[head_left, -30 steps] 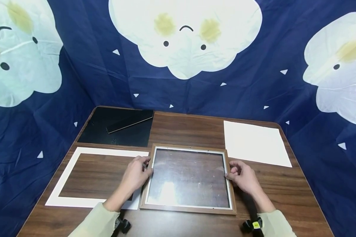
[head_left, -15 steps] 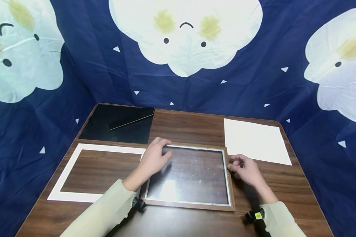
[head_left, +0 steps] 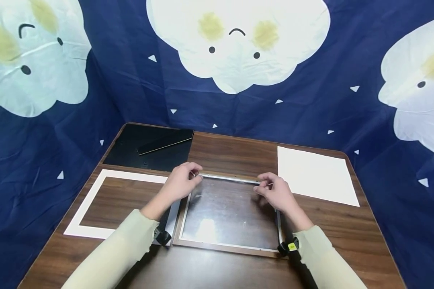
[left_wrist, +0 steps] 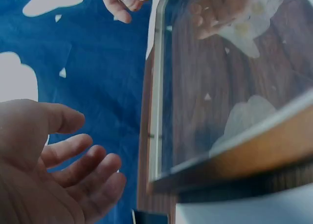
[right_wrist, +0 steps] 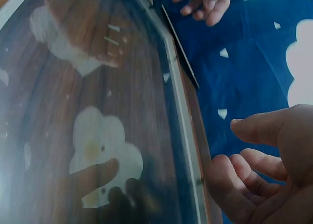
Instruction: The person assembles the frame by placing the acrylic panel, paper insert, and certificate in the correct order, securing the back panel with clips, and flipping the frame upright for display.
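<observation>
In the head view a brown wooden picture frame (head_left: 224, 247) lies flat in the middle, with a clear pane (head_left: 231, 216) inside its pale inner rim. My left hand (head_left: 181, 184) hovers at the far left corner of the frame, fingers loosely bent and holding nothing. Over the far right corner hangs my right hand (head_left: 276, 193), its fingers relaxed too. Both wrist views show a gap between fingers and thumb. In the left wrist view the frame's edge (left_wrist: 157, 87) stands apart from the left hand (left_wrist: 63, 160). The right hand (right_wrist: 264, 165) appears close beside the frame's far edge (right_wrist: 188, 136).
A white mat (head_left: 94, 231) with a rectangular opening lies left of the frame, partly behind my left arm. Behind it is a black backing board (head_left: 130, 144) with a stand leg (head_left: 166, 143). A white sheet (head_left: 318, 176) lies at the back right of the wooden table (head_left: 340, 237).
Both hands have left the frame's side edges. My left hand moved up to the far left corner, my right hand up and inward to the far right corner. The frame stays on the table.
</observation>
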Tool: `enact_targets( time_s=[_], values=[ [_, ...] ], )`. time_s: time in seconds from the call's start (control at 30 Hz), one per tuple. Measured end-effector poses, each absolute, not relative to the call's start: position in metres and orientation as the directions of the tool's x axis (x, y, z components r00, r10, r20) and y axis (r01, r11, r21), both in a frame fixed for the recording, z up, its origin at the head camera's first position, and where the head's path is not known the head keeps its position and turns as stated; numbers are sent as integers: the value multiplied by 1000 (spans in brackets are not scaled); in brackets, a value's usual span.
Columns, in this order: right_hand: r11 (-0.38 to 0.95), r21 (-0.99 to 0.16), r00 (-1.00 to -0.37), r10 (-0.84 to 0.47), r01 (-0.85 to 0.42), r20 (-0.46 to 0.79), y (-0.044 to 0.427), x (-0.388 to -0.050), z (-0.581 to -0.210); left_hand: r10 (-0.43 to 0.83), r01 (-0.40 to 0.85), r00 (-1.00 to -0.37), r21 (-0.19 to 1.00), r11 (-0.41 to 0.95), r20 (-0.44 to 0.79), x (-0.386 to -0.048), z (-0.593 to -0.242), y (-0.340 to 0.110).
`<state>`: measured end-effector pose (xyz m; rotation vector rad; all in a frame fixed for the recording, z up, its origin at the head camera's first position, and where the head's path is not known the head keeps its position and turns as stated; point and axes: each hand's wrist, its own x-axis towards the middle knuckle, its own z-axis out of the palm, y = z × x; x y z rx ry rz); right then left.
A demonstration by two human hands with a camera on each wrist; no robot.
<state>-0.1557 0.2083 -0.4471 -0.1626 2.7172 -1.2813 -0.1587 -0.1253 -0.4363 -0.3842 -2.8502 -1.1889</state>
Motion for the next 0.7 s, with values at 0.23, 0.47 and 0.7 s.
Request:
enact_targets(
  time_s=[0.23, 0.47, 0.7],
  values=[
    [634, -769, -979, -195, -80, -58, 175, -163, -436, 196, 202, -976, 702, 683, 90, -171, -440, -150],
    [553, -831, -962, -255, -64, -95, 143, -172, -435, 177, 109, -984, 742, 661, -14, -176, -443, -172],
    [544, -836, -948, -297, -72, -111, 109, -178, -440, 108, 44, -993, 726, 686, -41, -177, -440, -197]
  ],
)
